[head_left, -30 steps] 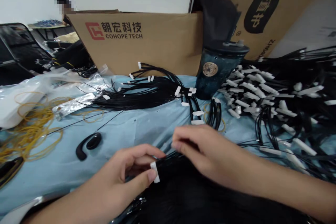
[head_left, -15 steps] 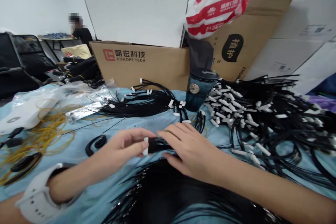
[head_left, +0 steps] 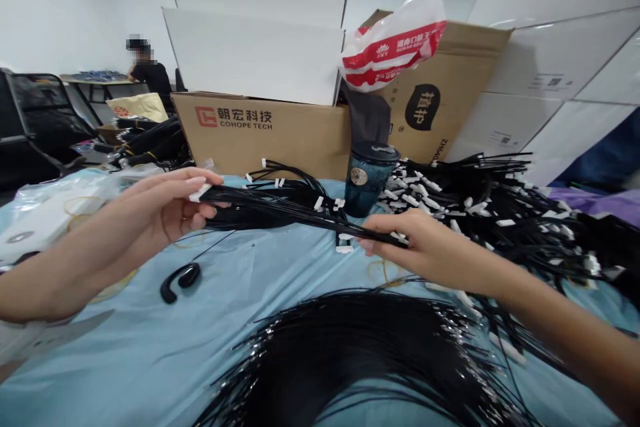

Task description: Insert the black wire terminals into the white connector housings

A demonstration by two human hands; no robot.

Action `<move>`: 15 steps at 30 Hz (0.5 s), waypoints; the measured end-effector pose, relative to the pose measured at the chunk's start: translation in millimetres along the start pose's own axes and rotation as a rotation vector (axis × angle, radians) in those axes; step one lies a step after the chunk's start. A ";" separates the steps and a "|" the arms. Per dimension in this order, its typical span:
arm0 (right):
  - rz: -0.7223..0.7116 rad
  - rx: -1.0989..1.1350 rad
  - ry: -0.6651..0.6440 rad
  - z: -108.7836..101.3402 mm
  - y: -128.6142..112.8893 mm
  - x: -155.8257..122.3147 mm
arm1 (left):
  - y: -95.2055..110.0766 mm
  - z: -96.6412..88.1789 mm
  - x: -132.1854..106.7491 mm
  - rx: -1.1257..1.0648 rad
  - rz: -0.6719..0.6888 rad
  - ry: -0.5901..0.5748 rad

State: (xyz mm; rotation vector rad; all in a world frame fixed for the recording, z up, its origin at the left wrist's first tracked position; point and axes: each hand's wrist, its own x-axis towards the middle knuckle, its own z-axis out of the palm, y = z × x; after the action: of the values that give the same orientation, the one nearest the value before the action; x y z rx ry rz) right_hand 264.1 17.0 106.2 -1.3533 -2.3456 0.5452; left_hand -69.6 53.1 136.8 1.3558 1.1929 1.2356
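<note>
Left hand (head_left: 150, 203): raised at the left of the view, palm turned up, fingers curled around one end of a bundle of thin black cables (head_left: 295, 210)
Left grip: together, thumb and fingers clamped on the bundle, with a white cable tab (head_left: 199, 193) poking out just past the fingertips
Right hand (head_left: 425, 250): reaching in from the right, back of the hand up, above the light blue sheet
Right grip: together, thumb and fingertips pinching the far end of the bundle
Bundle: held in the air between both hands, drawn out almost straight and sloping down toward the right hand, above the sheet and not touching it
Behind the bundle: a looser bunch of black cables with white tabs (head_left: 285, 181) lying on the light blue sheet (head_left: 125, 360)
Right of the hands: a big heap of black cables with white tabs (head_left: 480, 213)
Foreground: a dense fan of black cable strands (head_left: 350, 360) spread on the sheet, closest to the camera
Beside the left hand: a black ear-hook earpiece (head_left: 180, 280) on the sheet, just below the bundle
Near the right hand: a teal tumbler with a dark lid (head_left: 365, 190), upright beside the heap, and a yellow rubber band (head_left: 385, 270) under the wrist
Back: a brown cardboard box printed COHOPE TECH (head_left: 260, 133), a second cardboard box (head_left: 425, 107) and a red and white plastic bag (head_left: 393, 43) on top of it
Far left: a co-worker (head_left: 147, 77) in a black top at a bench, well apart from the hands
</note>
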 end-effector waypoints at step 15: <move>0.357 0.421 -0.563 -56.1 40.6 -4.4 | -68.3 25.6 -14.2 0.045 -0.333 -0.346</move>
State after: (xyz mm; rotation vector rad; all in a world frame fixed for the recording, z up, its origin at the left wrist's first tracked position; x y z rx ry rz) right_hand 323.9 39.8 133.0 -1.5519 -2.1792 1.6065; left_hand -49.4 46.0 65.6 1.2781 1.1454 0.7111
